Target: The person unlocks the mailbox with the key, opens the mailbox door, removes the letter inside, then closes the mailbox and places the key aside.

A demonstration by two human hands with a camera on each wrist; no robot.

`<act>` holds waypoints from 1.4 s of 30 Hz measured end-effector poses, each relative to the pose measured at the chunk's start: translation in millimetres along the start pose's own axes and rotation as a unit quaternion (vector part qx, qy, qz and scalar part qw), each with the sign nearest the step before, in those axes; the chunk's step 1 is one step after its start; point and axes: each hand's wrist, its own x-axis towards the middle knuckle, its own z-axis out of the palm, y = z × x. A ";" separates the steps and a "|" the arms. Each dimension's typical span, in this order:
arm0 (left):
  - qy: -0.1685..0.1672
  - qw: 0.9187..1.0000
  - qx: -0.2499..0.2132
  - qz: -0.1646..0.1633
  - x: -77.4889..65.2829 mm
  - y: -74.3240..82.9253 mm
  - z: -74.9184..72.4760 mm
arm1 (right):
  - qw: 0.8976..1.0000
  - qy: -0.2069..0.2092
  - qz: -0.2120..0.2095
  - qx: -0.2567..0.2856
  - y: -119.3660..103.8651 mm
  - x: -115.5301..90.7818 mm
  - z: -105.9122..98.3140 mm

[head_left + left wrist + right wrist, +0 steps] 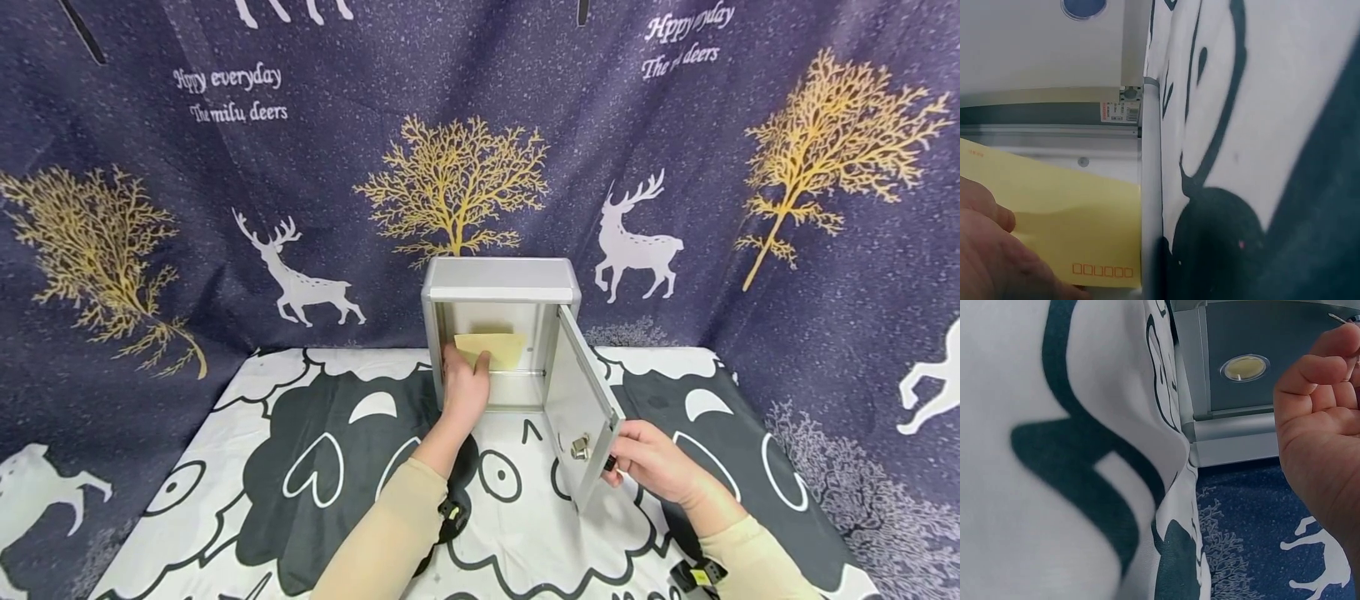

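A silver metal box [499, 273] stands at the back of the table with its door [581, 400] swung out to the right. My left hand [466, 387] reaches into the box and pinches a yellow envelope [501, 348], thumb across its front face. In the left wrist view the envelope [1079, 225] shows a row of small red squares, and part of the hand [997, 250] is cut off by the frame. Beside the door's free edge, my right hand [651, 461] has curled fingers around a small black-headed key [610, 463], mostly hidden. The lock [581, 447] shows on the door's inner side.
A white cloth [517, 533] with black cartoon sheep covers the table. Behind hangs a dark blue curtain [322, 183] with deer and gold trees. In the right wrist view, the door carries a round window [1245, 367]; a printed label [1120, 112] is inside the box.
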 end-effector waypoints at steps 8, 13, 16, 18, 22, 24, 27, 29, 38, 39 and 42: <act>-0.001 0.998 0.048 0.045 0.6 -5.9 -3.7 | 1.000 0.000 0.001 0.003 0.3 -0.6 -0.5; -0.002 0.994 0.060 0.089 9.5 -27.0 -2.2 | 1.000 0.001 0.003 0.002 1.5 -0.6 -1.6; 0.009 0.991 0.052 0.124 22.9 -58.3 6.5 | 1.000 0.001 0.002 0.003 2.5 -0.6 -2.2; 0.016 0.989 0.050 0.138 30.4 -74.8 11.4 | 1.000 0.002 0.003 0.004 3.0 -0.8 -2.4; -0.002 0.992 0.050 0.119 17.4 -47.0 -0.6 | 1.000 0.003 0.003 0.005 3.3 -1.4 -2.9; -0.005 0.991 0.053 0.123 9.3 -33.6 -6.9 | 1.000 0.003 0.003 0.004 3.4 -1.7 -3.1; -0.030 0.993 0.051 0.107 -3.6 -8.4 -21.6 | 1.000 0.006 0.004 0.002 3.4 -2.2 -3.1; -0.035 0.993 0.043 0.104 -4.3 -8.4 -26.1 | 1.000 0.007 0.004 0.001 3.2 -2.2 -2.7; -0.061 0.995 -0.004 0.075 -13.5 -1.6 -45.3 | 1.000 0.003 0.004 0.006 1.2 -1.2 -1.0; -0.063 0.995 -0.009 0.074 -15.1 -0.4 -47.4 | 1.000 0.000 -0.001 0.005 1.3 -0.9 -1.1; -0.071 0.995 -0.021 0.073 -19.7 3.3 -53.5 | 1.000 -0.001 -0.001 0.005 0.8 -1.2 -1.3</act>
